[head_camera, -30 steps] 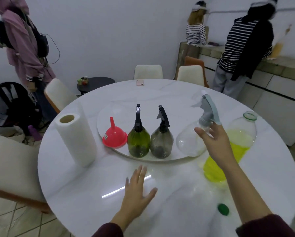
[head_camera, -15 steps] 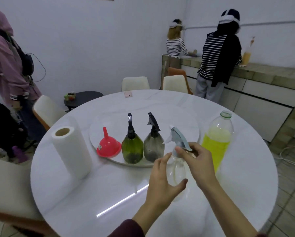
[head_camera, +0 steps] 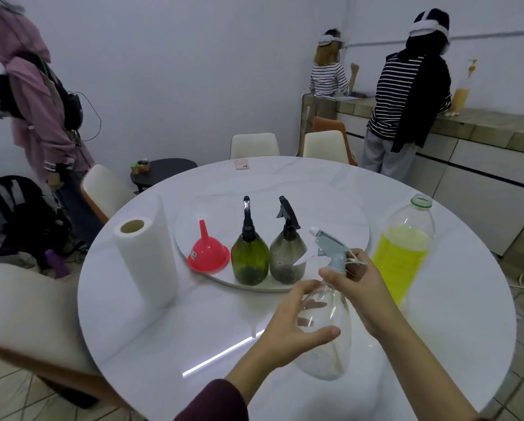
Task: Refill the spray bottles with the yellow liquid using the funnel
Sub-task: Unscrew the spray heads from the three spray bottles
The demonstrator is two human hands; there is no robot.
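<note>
Head view: a round white table (head_camera: 151,344) with a glossy, faintly veined top, seen from above and in front.
Clear bottle: a transparent plastic spray bottle (head_camera: 327,338) with a bulbous body and pale blue-grey trigger head (head_camera: 333,249), tilted, close to the camera.
Left hand: the left hand (head_camera: 291,320) cups the clear body, thumb and fingers curled around it.
Right hand: the right hand (head_camera: 361,287) closes around the neck just under the trigger head.
Other bottles: a green spray bottle (head_camera: 250,259) and a smoky grey spray bottle (head_camera: 287,258), both teardrop-shaped with black trigger tops, stand upright side by side on the white turntable (head_camera: 345,220).
Funnel: a red plastic funnel (head_camera: 208,252) sits mouth down, spout up, just left of the green one.
Yellow liquid: a tall clear bottle (head_camera: 403,253), uncapped, roughly two-thirds full, stands on the table right of the turntable, behind the right hand.
Paper towel: a soft white roll (head_camera: 145,259) stands upright at the left.
Surroundings: a pink phone (head_camera: 241,164) lies at the far edge; cream chairs (head_camera: 254,145) ring the table; three people stand in the background.
</note>
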